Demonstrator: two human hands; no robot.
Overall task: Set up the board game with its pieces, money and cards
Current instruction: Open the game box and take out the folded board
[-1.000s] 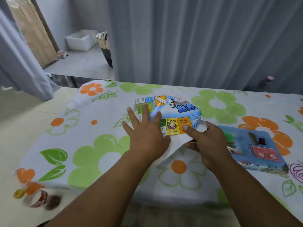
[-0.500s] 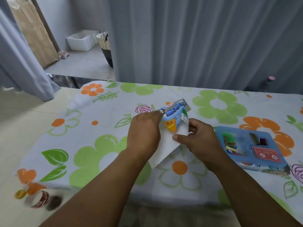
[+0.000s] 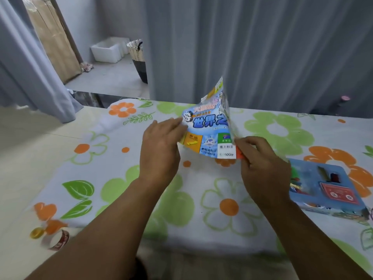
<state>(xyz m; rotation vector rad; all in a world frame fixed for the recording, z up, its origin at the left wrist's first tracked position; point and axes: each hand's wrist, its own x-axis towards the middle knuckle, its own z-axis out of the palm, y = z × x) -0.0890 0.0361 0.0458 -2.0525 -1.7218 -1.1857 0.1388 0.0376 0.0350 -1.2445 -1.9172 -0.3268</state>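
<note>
A folded paper game board (image 3: 210,128), blue with coloured squares and printed text, is lifted off the flowered tablecloth (image 3: 121,178) and half unfolded, one flap standing upright. My left hand (image 3: 161,146) holds its left edge with the fingers stretched along the sheet. My right hand (image 3: 260,162) pinches the lower right corner between thumb and fingers. To the right lies the blue game tray (image 3: 327,190) with a red card deck and small coloured pieces in its compartments.
Rolls of tape (image 3: 52,237) lie at the table's near left corner. Grey curtains hang behind the table. Beyond the left gap stand a white tub (image 3: 107,51) and a woven basket (image 3: 137,55) on the floor.
The board was pressed flat under my left hand, then gathered up between both hands. Now it is raised and opening out, my hands moving apart.
</note>
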